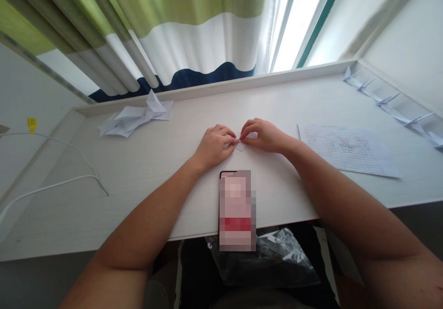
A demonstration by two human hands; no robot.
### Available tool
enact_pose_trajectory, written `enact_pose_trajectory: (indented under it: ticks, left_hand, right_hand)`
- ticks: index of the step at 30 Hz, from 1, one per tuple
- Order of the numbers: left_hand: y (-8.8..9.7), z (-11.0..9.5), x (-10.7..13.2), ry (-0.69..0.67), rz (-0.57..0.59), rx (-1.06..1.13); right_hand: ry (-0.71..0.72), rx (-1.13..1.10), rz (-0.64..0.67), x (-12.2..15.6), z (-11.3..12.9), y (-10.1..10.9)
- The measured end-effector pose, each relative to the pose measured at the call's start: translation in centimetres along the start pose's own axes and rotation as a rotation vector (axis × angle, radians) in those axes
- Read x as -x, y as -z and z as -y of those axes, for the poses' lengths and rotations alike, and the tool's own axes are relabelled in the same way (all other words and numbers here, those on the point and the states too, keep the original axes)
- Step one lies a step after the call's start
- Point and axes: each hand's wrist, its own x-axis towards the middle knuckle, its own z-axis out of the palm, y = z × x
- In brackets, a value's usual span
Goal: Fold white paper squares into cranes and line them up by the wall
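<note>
A small folded piece of white paper (240, 146) lies on the white desk (194, 198) between my two hands. My left hand (218, 144) pinches its left side, with thumb and fingertips pressed together on it. From the other side my right hand (261, 135) pinches the same paper near its upper edge, fingers bent. The fingertips of both hands nearly meet, and they hide much of the paper. Just below the hands lies a phone (221, 175), its screen blurred out, reaching over the desk's front edge.
Crumpled white sheets (134, 117) lie at the back left. A written sheet (346, 147) is to the right of my right arm. Several folded paper pieces (384, 100) line the right edge. A white cable (76, 179) crosses the left side. A clear plastic bag (277, 258) rests on my lap.
</note>
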Motion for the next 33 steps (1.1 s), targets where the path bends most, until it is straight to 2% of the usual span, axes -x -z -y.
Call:
enact_pose_trajectory:
  ticks: [3,8,12,18,26,30,33]
  left_hand:
    - [0.12,-0.42,0.03,-0.013,0.004,-0.013]
    - [0.06,-0.58,0.1,0.045,-0.049,-0.042]
    - [-0.04,-0.37,0.03,0.042,0.017,-0.086]
    - [-0.03,-0.72,0.12,0.149,0.064,-0.178]
    - [-0.04,-0.53,-0.11,0.249,0.036,-0.089]
    - [-0.06,-0.36,-0.14,0.238,0.0,-0.033]
    - [-0.09,-0.31,-0.13,0.215,-0.029,-0.003]
  right_hand:
    - [-0.012,0.016,-0.018,0.04,0.04,-0.12]
    - [-0.042,0.008,-0.038,0.08,0.04,-0.17]
    - [-0.009,0.022,-0.002,0.05,-0.33,-0.22]
    - [-0.05,0.107,0.024,0.19,-0.39,-0.12]
    - [-0.098,0.062,-0.008,0.03,-0.36,-0.4]
    - [-0.137,0.002,-0.085,-0.42,-0.42,-0.78]
    - [-0.124,0.001,-0.088,-0.41,-0.26,-0.61]
